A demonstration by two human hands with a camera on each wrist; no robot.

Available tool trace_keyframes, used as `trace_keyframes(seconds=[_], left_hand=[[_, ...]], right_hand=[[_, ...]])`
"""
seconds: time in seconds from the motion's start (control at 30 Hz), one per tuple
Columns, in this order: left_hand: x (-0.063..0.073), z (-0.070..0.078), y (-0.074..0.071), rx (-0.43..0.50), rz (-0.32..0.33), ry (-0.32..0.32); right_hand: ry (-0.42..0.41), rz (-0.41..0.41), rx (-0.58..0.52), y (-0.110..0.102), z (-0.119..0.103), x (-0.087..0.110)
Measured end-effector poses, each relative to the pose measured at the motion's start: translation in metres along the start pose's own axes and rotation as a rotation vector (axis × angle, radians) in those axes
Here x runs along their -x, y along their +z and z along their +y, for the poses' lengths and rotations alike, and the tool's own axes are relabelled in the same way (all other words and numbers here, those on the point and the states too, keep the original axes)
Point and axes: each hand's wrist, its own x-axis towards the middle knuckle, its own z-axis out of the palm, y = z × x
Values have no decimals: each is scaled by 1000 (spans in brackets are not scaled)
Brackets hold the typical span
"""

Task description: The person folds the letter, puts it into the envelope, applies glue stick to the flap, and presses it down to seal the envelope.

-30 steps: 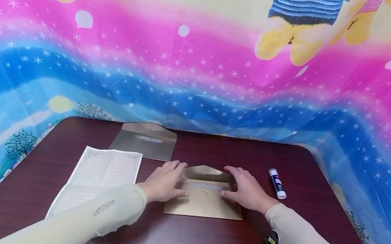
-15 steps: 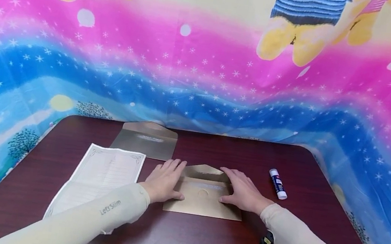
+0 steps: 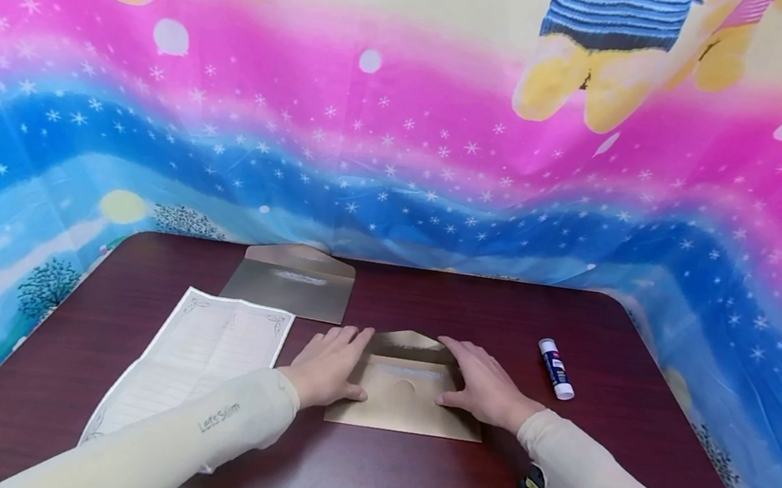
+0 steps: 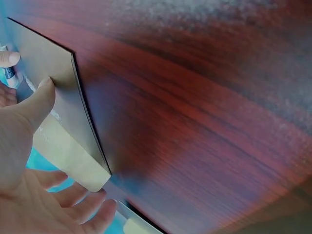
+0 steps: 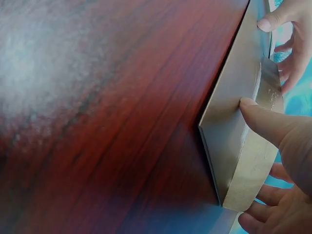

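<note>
A gold paper envelope (image 3: 404,410) lies on the table in front of me in the head view, its pointed flap (image 3: 409,348) raised at the far side. White smears show below the fold and on the flap's inner face. My left hand (image 3: 329,365) holds the left end, thumb on the envelope's face and fingers behind the flap. At the right end, my right hand (image 3: 490,384) grips in a mirrored way. Both wrist views show thumbs (image 5: 263,119) pressing the envelope's face while fingertips (image 4: 87,204) curl behind the flap's edge.
Left of the envelope lies a creased, lined letter sheet (image 3: 233,338), partly under my left sleeve. Behind it is a second gold envelope (image 3: 292,297) with its flap open and a white smear. A glue stick (image 3: 556,370) lies at right. A printed cloth (image 3: 407,137) hangs behind the table.
The hands and envelope shift slightly left and settle, with the right fingers a little closer in along the flap. The letter sheet slides slightly in the view.
</note>
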Motion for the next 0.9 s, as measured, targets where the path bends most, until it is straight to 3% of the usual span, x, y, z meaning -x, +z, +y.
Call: trace_keyframes(seconds=[0.53,0.7,0.9], left_hand=[[8,5,8,-166,168,103],[12,10,8,-167,154,87],[16,14,7,-200,125,89]], right_hand=[[-55,32,30,4,-3,5],[-101,24,73,5,-5,6],[-95,-4,83,6,-8,7]])
